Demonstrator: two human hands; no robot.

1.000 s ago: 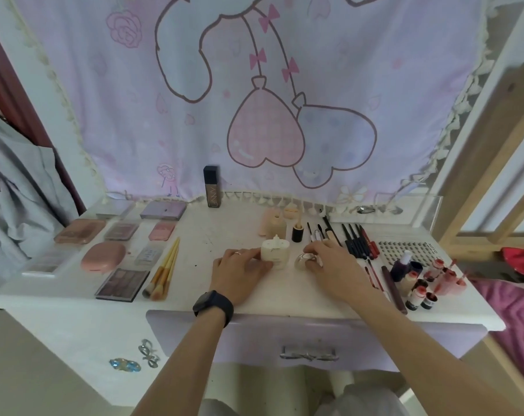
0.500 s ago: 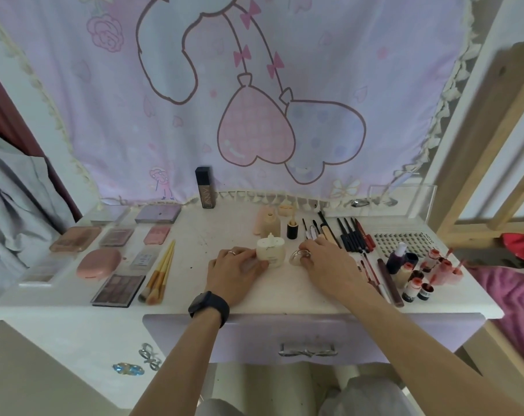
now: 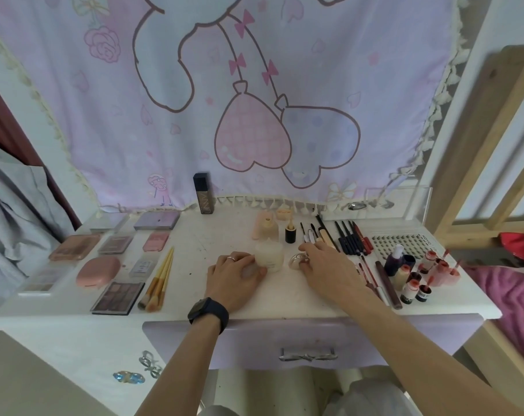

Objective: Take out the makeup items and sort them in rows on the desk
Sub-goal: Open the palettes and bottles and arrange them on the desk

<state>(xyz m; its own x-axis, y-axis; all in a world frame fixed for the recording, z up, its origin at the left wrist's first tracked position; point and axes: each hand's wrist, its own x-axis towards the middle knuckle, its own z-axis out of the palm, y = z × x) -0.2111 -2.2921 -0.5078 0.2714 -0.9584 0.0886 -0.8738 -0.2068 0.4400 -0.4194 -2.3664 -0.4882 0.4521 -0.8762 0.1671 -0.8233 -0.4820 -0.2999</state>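
Note:
My left hand lies flat on the white desk, its fingertips touching a cream jar at the middle. My right hand rests just right of the jar, fingers stretched out, with thumb and forefinger against a small clear round item. Palettes and a pink compact lie in rows on the left beside several brushes. Pencils and liners lie side by side behind my right hand. Small bottles and lip tints stand at the right.
A dark foundation bottle stands at the back by the pink curtain. A lash tray and a clear acrylic stand are back right. The drawer below the desk is closed. A wooden frame rises on the right.
Both hands stay beside the cream jar. My right fingers have straightened and reach slightly further back toward the pencils. The view has tilted a little.

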